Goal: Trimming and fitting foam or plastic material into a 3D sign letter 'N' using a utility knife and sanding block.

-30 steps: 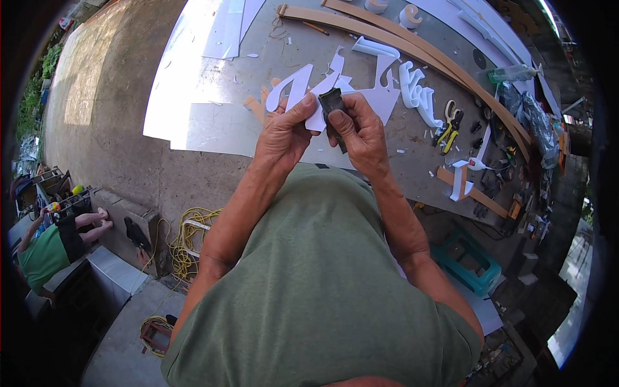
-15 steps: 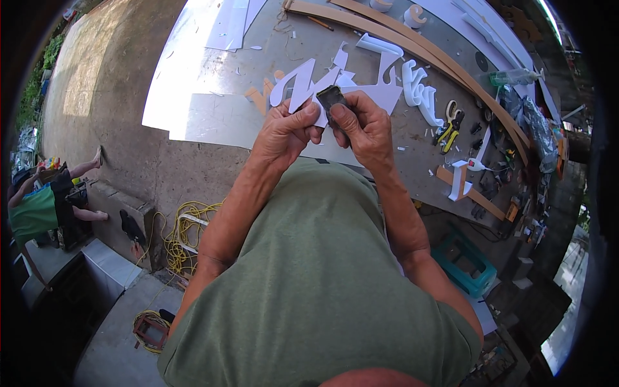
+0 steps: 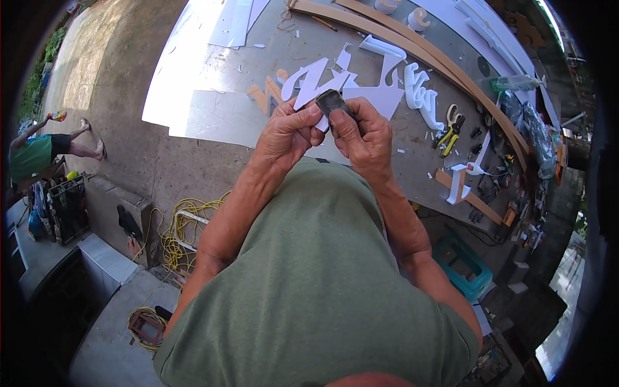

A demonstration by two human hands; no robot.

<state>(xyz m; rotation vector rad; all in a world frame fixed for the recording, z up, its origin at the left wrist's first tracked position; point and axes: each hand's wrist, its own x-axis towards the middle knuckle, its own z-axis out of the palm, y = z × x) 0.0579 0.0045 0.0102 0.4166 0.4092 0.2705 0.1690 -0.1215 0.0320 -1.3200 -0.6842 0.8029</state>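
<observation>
My left hand (image 3: 290,133) is closed, its thumb and fingers pinching a white flat letter cut-out (image 3: 311,79) with a slanted, curled outline. In my right hand (image 3: 365,134) a small dark block (image 3: 331,102) with a worn face is gripped between thumb and fingers. The block rests against the edge of the cut-out, and both hands meet just above the near edge of the table. Behind them lie a larger white sheet piece with cut shapes (image 3: 380,97) and a brown letter shape (image 3: 264,100). My fingertips hide the lower end of the cut-out.
On the grey table (image 3: 387,171) are white raised lettering (image 3: 420,97), yellow-handled pliers (image 3: 449,138), a glue gun (image 3: 476,166) and long brown strips (image 3: 438,58). A teal stool (image 3: 461,263) stands at right. Yellow cord (image 3: 182,238) lies on the floor at left, where another person (image 3: 35,155) walks.
The dark block has slid slightly down and left along the cut-out, which has tilted a little. The other person, bent by a ledge before, is now upright and striding with something colourful in hand.
</observation>
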